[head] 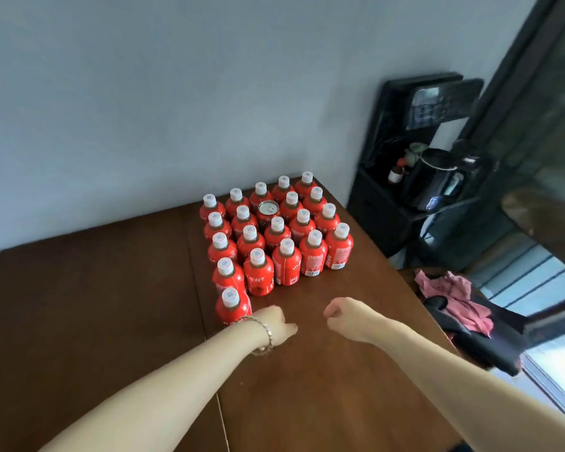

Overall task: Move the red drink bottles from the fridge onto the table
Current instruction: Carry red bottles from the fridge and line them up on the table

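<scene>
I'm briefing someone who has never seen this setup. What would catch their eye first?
First, the block of red drink bottles with white caps, packed in rows on the brown table near the wall. One silver-topped can breaks the pattern inside the block. In front, the left hand and right hand hover empty, the left beside the nearest bottle.

Print and barcodes on the red bottles (286, 264) are too blurred to read.

A home room: brown wooden table (95, 321) against a plain wall (144, 93), kettle (434, 177) on a black shelf (385, 203), pink cloth (454, 298) nearby.
</scene>
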Demonstrator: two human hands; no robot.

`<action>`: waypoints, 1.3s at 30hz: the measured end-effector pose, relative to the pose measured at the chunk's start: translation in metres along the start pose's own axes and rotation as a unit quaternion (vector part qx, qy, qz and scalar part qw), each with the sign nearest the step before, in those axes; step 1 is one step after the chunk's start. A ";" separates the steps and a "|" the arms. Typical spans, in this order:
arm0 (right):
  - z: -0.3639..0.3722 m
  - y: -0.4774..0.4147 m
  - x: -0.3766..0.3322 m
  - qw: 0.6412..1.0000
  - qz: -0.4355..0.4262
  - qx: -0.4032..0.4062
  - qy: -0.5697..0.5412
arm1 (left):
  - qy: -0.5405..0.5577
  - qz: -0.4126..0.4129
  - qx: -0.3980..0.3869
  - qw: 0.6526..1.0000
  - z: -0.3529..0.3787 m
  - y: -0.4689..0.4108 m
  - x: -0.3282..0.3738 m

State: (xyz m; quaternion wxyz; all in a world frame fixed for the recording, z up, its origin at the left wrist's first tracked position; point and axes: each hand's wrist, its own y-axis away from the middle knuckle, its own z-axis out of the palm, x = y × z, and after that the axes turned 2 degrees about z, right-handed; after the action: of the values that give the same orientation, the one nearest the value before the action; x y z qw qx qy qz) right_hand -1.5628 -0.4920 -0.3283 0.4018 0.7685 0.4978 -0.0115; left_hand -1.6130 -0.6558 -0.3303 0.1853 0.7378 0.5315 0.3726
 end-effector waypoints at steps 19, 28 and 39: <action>0.025 0.331 0.282 0.907 0.319 0.233 -0.146 | -0.357 0.478 -0.052 0.801 0.214 0.141 0.329; 0.096 0.609 0.443 0.787 0.491 0.318 -0.193 | -0.393 0.643 -0.055 0.655 0.426 0.346 0.488; 0.174 0.900 0.573 0.598 0.654 0.388 -0.254 | -0.435 0.786 -0.063 0.435 0.654 0.596 0.629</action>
State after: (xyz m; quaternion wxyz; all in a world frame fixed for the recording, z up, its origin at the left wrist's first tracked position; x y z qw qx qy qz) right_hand -0.5105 -0.3319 -0.1393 0.0757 0.9380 -0.3111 -0.1326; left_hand -0.6401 -0.2139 -0.1369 0.0659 0.8891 -0.4526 0.0200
